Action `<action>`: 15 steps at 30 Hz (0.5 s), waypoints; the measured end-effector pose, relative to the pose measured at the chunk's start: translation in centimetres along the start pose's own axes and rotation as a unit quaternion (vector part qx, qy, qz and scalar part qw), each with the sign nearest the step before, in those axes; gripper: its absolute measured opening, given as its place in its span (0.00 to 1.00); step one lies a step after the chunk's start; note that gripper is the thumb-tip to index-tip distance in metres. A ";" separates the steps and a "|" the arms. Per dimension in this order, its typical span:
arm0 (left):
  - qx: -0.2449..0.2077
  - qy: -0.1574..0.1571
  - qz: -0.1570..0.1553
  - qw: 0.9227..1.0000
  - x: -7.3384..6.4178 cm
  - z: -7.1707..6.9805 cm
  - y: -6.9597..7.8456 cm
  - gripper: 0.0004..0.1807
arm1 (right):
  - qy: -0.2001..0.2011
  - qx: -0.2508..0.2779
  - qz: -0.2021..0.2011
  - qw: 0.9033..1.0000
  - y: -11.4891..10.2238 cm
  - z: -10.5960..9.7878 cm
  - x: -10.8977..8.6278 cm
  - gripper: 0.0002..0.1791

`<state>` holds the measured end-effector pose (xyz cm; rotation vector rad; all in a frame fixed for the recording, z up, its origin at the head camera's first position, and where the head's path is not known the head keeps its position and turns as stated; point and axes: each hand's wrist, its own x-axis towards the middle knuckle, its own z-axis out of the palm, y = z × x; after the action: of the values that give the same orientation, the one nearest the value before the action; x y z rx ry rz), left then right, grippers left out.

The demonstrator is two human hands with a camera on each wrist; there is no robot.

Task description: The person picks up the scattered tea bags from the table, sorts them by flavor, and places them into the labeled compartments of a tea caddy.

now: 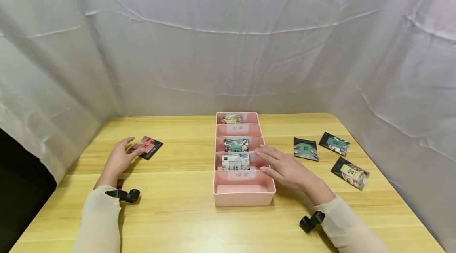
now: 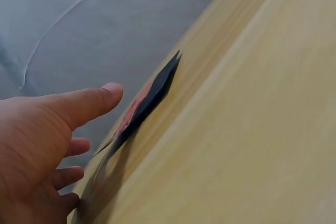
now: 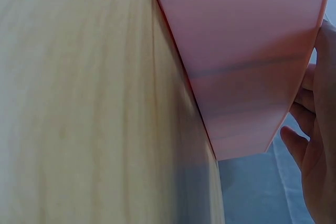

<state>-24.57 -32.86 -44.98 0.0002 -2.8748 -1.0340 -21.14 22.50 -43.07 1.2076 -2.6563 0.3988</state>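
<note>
At the left, my left hand reaches over a black tea sachet with a red label, its thumb and fingers spread about the near side. The left wrist view has the thumb extended beside the sachet, whose dark edge tilts up off the wood. My right hand lies along the right side of a pink divided box, fingers stretched over its rim. In the right wrist view, fingertips sit right at the rim of the pink box. Nothing is gripped by this hand.
Inside the box stand a white floral sachet, a green-labelled sachet and a yellowish one. Three dark sachets lie right of it: one, another and a yellow-labelled one. A dark red piece shows by the left wrist.
</note>
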 end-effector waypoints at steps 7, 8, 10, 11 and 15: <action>0.029 -0.019 -0.018 0.999 -0.1 0.2 -0.5 0.48 | -0.003 0.000 0.001 1.000 -0.2 0.0 0.0 0.30; 0.034 -0.021 -0.018 0.999 -0.1 0.2 -0.5 0.49 | -0.004 0.000 0.002 1.000 -0.2 -0.1 0.1 0.30; 0.041 -0.024 -0.018 0.999 0.0 0.2 -0.6 0.48 | -0.007 0.000 0.004 1.000 -0.2 -0.2 0.1 0.30; 0.046 -0.025 -0.016 0.999 0.0 0.2 -0.6 0.49 | -0.009 0.000 0.005 1.000 -0.2 -0.2 0.1 0.30; 0.059 -0.026 -0.005 0.998 0.1 0.3 -0.5 0.46 | -0.013 0.003 0.006 1.000 -0.2 -0.3 0.1 0.30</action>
<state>-24.74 -33.06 -45.58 -0.0030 -2.9808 -0.8764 -21.06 22.38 -42.69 1.2079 -2.6879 0.3960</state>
